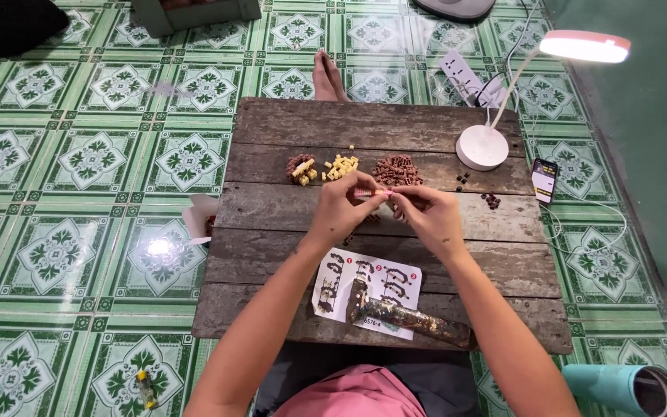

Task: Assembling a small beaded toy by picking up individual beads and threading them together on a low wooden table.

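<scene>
**A:** Over the low table [380, 127], rough grey planks with deep grain. Both hands meet mid-board. What is in them?

**B:** A small pink piece [366, 192], slim and blocky, hard plastic by the sheen. The left hand [347, 207] has its fingertips pinched tight on one end. The right hand [426, 212] curls in at the other end, fingers bunched close; whether it truly grips the piece or only touches it, I cannot tell.

**A:** And the piece sits where?

**B:** Held above the boards, just in front of three little heaps: a dark brown pile [298, 163], pale yellow cubes [340, 166], and a reddish-brown mound [397, 170] of tiny bricks, all knobbly.

**A:** Nearer the body?

**B:** A white instruction sheet [400, 279] lies flat, printed with step pictures, and across its lower edge rests a long mottled build [411, 317], speckled green and brown, bumpy like bark.

**A:** The right side?

**B:** A round white lamp base [482, 147] with a thin bent neck, its head [584, 45] glowing. A few dark loose bricks [491, 201] scattered nearby. Off the table, a phone [543, 180] on glossy green patterned tiles [86, 162].
</scene>
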